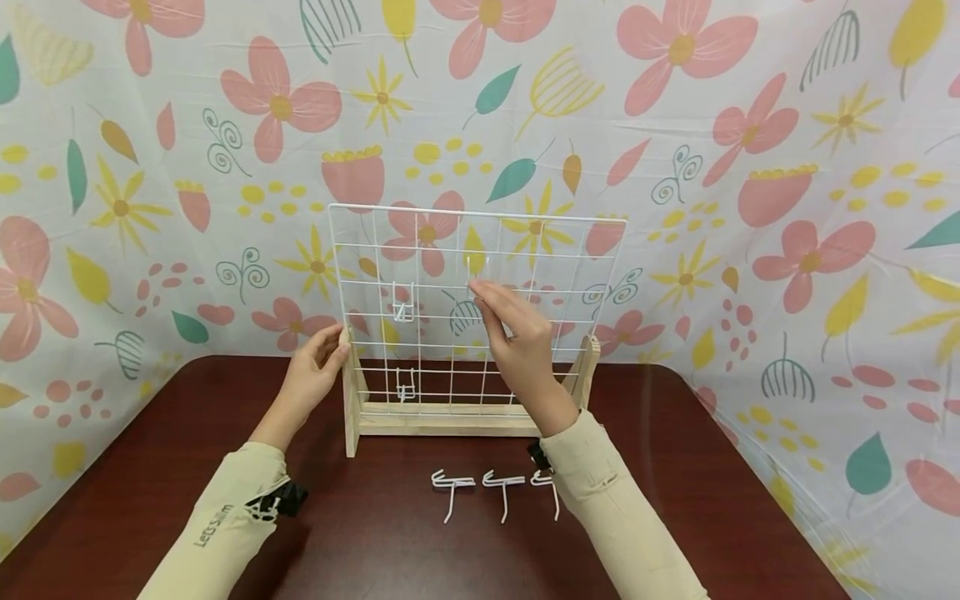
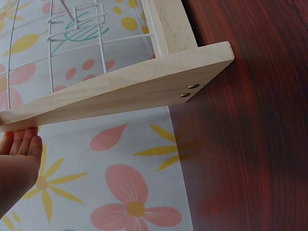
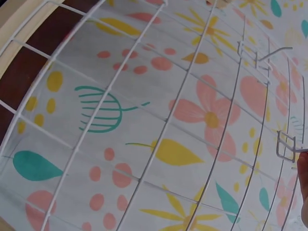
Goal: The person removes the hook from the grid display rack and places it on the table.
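Observation:
A white wire grid panel (image 1: 480, 212) stands upright in a pale wooden stand (image 1: 450, 427). My left hand (image 1: 311, 371) grips the top of the stand's left upright (image 1: 352, 408); in the left wrist view its fingertips (image 2: 34, 147) reach behind the wood. Between thumb and fingers, my right hand (image 1: 519, 337) pinches a white wire hook (image 3: 286, 146) at the grid's upper middle. The fingers hide part of that hook in the head view. Two more hooks hang on the grid's left side, an upper hook (image 1: 402, 310) and a lower hook (image 1: 405, 388).
Three loose white hooks (image 1: 452, 483) lie in a row on the dark red-brown table (image 1: 360, 533) in front of the stand, the rightmost partly behind the right sleeve. Behind the table hangs a flower-patterned cloth (image 1: 705, 125).

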Available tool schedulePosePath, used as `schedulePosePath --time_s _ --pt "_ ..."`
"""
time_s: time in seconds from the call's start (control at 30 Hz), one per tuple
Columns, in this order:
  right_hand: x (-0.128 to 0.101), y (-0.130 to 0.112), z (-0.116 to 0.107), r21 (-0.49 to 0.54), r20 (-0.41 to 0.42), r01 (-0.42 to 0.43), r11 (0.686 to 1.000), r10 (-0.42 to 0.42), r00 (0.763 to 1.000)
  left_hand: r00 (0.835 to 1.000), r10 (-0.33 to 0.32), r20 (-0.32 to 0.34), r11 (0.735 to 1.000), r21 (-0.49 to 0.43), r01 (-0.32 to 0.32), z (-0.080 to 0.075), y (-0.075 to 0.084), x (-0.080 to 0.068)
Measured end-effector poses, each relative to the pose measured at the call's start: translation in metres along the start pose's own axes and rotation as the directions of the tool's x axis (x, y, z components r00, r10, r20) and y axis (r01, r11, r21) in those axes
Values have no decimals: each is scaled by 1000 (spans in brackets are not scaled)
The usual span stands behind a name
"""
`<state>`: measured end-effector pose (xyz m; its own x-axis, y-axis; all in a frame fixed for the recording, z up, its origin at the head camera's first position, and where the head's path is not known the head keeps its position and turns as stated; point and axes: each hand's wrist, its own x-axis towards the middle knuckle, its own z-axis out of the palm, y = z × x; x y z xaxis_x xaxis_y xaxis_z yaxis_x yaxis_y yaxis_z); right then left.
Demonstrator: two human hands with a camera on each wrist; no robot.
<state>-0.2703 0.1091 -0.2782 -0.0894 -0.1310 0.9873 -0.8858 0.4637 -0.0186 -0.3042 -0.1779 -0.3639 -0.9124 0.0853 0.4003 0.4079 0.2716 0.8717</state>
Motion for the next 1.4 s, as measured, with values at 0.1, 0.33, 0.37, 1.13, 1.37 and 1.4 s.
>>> schedulePosePath --time_s 0.1,0.33,0.37,1.13,1.37,1.4 --pt "-4 -2 -1 -13 13 5 1000 -5 1000 1000 -1 -3 1000 -2 1 -1 0 0" --pt "-14 -6 -2 -18 43 25 1000 -24 999 1000 4 -5 1000 -20 -5 0 0 -1" --pt "-15 -7 -2 -12 45 26 1000 -25 999 1000 5 -4 1000 -26 -5 0 0 -1" --pt "-50 -15 -5 36 164 61 997 -66 984 1000 16 -11 1000 0 -16 -1 1 1" --pt "-60 -18 -5 32 186 72 997 -76 980 1000 -6 -6 1000 -26 6 0 3 -1" --pt "-62 -18 -5 34 193 70 997 -76 978 1000 -6 -5 1000 -25 6 0 3 -2"
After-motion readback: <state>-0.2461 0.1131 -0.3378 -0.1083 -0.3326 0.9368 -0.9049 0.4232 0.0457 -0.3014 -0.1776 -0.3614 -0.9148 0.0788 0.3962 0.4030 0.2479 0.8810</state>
